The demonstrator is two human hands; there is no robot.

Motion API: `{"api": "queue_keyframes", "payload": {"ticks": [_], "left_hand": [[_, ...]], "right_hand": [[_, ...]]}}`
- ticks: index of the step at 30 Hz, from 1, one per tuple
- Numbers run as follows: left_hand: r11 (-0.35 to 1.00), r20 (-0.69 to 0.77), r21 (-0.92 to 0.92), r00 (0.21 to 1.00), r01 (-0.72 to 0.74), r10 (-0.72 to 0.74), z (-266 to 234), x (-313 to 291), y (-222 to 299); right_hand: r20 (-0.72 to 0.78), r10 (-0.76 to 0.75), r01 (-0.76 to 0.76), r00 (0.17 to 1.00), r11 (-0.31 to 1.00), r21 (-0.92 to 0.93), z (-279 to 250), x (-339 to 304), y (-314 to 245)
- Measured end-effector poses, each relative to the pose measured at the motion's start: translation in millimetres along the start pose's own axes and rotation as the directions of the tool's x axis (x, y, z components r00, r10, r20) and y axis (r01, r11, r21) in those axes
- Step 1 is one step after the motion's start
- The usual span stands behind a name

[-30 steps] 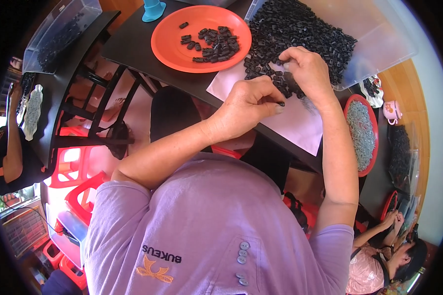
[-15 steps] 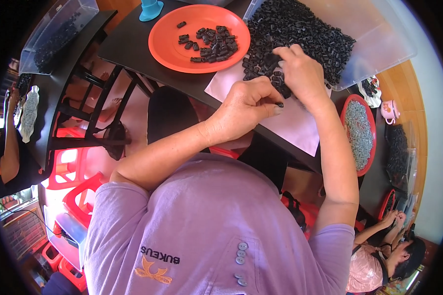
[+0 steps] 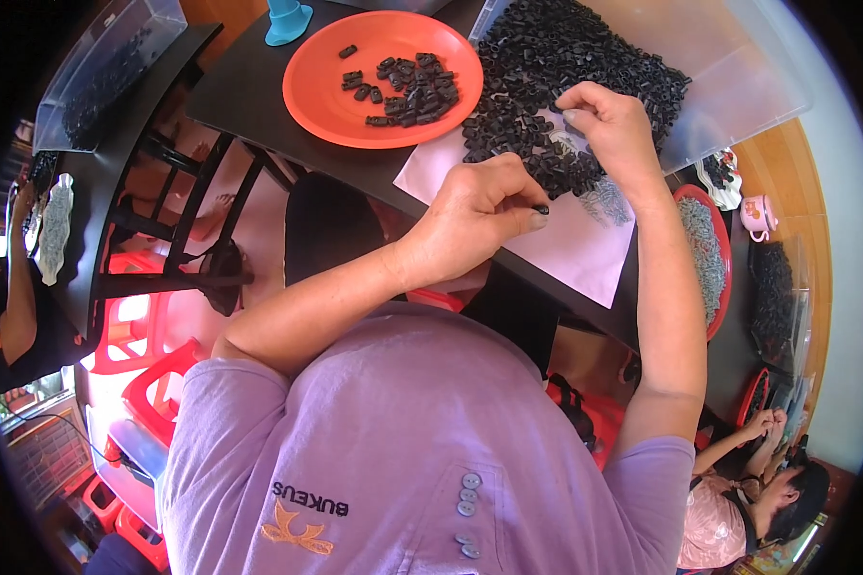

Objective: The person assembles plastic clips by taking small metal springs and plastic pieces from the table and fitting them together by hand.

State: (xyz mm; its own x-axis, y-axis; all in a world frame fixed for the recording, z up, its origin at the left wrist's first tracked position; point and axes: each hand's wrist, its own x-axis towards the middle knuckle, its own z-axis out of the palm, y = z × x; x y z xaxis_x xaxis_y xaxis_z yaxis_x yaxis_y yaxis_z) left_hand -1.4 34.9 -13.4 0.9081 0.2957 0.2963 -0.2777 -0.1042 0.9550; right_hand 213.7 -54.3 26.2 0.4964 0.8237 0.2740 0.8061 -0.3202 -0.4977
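Note:
My left hand (image 3: 484,216) is closed in a pinch over the front of the pink cloth (image 3: 585,264). A small black plastic part (image 3: 541,209) shows between its thumb and forefinger. My right hand (image 3: 616,134) is farther off and to the right, above the heap of small black plastic parts (image 3: 585,57). Its thumb and forefinger are bent together; whether anything tiny sits between them cannot be made out. Below that hand, a small pile of silvery screws (image 3: 604,202) lies on the cloth, beside the heap's near edge.
An orange-red round plate (image 3: 302,96) with several black parts stands left of the heap. A clear plastic bin (image 3: 738,72) lies behind it. To the right are a red tray (image 3: 722,297) of screws and a pink mug (image 3: 758,217). A co-worker (image 3: 719,517) sits at lower right.
My right hand has moved a little to the right and lifted away from the heap's near edge, uncovering the screws on the cloth. My left hand keeps its pinch on the black part.

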Motion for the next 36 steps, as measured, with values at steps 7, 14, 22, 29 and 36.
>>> {"api": "queue_keyframes", "payload": {"ticks": [7,14,22,29,36], "left_hand": [[1.000,0.008,0.005,1.000,0.006,-0.007,-1,0,0],[1.000,0.017,-0.005,1.000,-0.025,0.025,0,-2,-6],[0.999,0.032,0.023,0.999,-0.025,0.024,-3,-1,-4],[0.999,0.026,0.009,0.999,-0.046,0.045,-1,0,-6],[0.994,-0.047,-0.106,0.999,-0.007,0.002,0,-1,-6]], "right_hand": [[0.098,-0.065,0.068,0.993,0.997,-0.027,17,7,-30],[0.135,-0.106,0.133,0.985,0.969,-0.210,14,5,-18],[0.192,-0.164,0.203,0.968,0.958,-0.204,15,9,-29],[0.278,-0.126,0.216,0.952,0.923,-0.319,15,14,-33],[0.042,-0.158,0.163,0.987,0.972,-0.169,-6,-12,-42]]}}
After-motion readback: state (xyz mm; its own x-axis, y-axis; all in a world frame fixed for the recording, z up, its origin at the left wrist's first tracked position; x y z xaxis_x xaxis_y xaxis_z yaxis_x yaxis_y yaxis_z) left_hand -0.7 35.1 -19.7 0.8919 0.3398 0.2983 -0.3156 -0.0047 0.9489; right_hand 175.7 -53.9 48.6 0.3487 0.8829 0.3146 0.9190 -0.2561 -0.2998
